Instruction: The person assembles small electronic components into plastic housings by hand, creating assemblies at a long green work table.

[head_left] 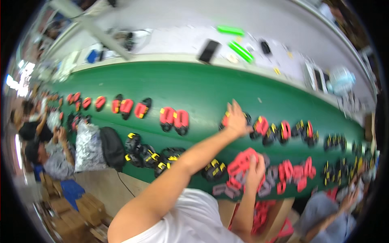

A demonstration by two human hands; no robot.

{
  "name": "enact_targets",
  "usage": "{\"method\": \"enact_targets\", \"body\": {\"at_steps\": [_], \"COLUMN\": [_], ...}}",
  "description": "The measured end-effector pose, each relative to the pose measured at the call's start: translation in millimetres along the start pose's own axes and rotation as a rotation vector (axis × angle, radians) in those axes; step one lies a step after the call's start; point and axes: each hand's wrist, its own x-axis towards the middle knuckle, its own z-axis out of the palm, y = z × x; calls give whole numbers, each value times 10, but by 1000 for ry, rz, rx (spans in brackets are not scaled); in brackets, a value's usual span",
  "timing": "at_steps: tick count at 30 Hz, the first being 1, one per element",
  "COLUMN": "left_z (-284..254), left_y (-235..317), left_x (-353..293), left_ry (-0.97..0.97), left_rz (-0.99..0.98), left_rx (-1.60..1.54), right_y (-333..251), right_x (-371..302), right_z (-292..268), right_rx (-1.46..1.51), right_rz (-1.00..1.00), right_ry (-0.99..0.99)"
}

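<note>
My left hand [237, 121] reaches across the green belt with its fingers stretched out. It lies over a black unit with a red oval top [225, 120], which it partly hides; whether it touches the unit is hard to tell. Closer to me, my right hand [256, 172] has its fingers closed at the edge of a red oval frame [242, 161]. That frame is above a heap of red and dull grey-pink frames [265, 184]. Right of the left hand stand more red-topped black units [285, 130]. Black units with yellow tabs [214, 169] lie left of the heap.
Red-topped units [174, 119] run along the green belt [194, 89]. A shelf beyond it bears a dark phone [209, 51] and bright green strips [241, 51]. A silver bag [89, 148] and black backpack [112, 148] stand left. Other people work on both sides.
</note>
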Motion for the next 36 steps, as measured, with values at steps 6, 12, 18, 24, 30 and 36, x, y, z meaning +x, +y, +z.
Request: {"method": "enact_targets", "body": {"at_steps": [6,12,18,24,30,36], "left_z": [-114,-584,-573,-605,-526,-742], "left_y": [58,61,-324,-305,-318,-879], "left_x": [-529,-1918,-3419,-4495,-4653,-4433], "left_ry": [210,387,130,127,296,336], "left_rz": [222,135,89,163,227,150], "left_rx": [-149,-975,-1445,-1515,-1544,-1701], "right_y": [-199,-701,-817,-944,-1010,-1139], "right_x": [-295,-1128,-2005,-2739,-3062,-2617], "right_z": [-115,-238,-213,-20,26,419], "right_rx": [112,162,326,127,92,305], "right_rz": [-6,-148,-166,-320,-413,-468], "right_ry": [-86,-62,-209,-204,-108,-35]}}
